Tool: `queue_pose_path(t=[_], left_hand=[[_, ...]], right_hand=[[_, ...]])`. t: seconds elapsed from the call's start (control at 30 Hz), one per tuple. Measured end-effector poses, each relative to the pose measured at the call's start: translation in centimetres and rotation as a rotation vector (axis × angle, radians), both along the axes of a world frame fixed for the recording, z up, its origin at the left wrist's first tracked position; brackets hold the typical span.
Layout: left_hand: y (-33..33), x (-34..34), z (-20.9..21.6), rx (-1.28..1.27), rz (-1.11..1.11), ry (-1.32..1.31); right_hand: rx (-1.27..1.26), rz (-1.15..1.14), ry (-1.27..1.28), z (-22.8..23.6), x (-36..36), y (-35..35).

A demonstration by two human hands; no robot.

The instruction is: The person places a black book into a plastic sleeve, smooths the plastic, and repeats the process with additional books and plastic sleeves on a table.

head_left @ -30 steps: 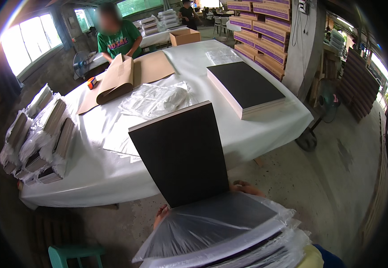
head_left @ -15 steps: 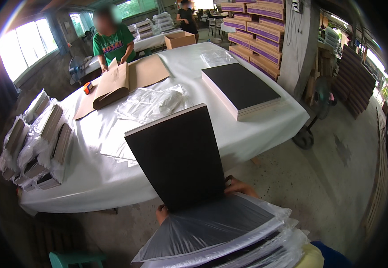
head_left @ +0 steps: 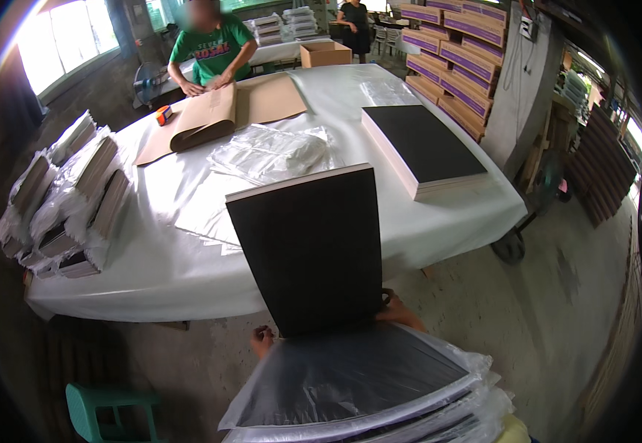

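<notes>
A thick stack of black boards (head_left: 310,251) with a pale edge stands tilted upright in front of me. Its lower end meets the mouth of a clear plastic bag (head_left: 350,376), which lies over a pile of bagged black boards close to my body. My left hand (head_left: 262,342) is closed beside the stack's lower left corner, at the bag's edge; what its fingers pinch is hard to see. At the lower right edge, my right hand (head_left: 402,314) is closed against the stack, some fingers hidden. Another black board stack (head_left: 428,144) lies flat on the white-covered table (head_left: 335,136).
Clear plastic bags (head_left: 269,151) and brown paper (head_left: 210,118) lie on the table, near a tape roll (head_left: 163,114). Wrapped bundles (head_left: 77,192) sit at left. A person in green (head_left: 214,48) handles the paper. A green stool (head_left: 107,410) stands lower left; cartons (head_left: 454,59) behind.
The view has shifted, and the held black stack stands slightly more upright. My left hand has come a little away from the stack's corner. The person in green has bent lower over the paper.
</notes>
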State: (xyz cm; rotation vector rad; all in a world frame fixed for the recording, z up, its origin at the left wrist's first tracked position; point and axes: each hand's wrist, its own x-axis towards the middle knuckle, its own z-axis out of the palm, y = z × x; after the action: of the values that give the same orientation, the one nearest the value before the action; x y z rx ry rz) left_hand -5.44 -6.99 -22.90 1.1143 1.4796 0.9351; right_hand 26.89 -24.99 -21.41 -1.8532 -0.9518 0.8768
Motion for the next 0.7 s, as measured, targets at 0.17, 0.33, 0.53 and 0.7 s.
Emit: queue_pose_path(t=[0.17, 0.33, 0.53, 0.7], left_hand=[[5.3, -1.0, 9.5, 0.702, 0.381, 0.269], [12.6, 1.0, 23.2, 1.072, 0.147, 0.212], [17.7, 8.3, 18.2, 1.016, -0.639, 0.567], [18.4, 10.5, 19.0, 0.741, -0.609, 0.605]], right_hand=[[-0.003, 0.001, 0.009, -4.0, 1.8, -2.7], [-0.067, -0.036, 0.147, 1.1, 0.2, -1.0], [-0.023, -0.032, 0.119, 0.3, -0.3, -1.7], [0.062, -0.065, 0.287, 0.8, -1.0, -2.2]])
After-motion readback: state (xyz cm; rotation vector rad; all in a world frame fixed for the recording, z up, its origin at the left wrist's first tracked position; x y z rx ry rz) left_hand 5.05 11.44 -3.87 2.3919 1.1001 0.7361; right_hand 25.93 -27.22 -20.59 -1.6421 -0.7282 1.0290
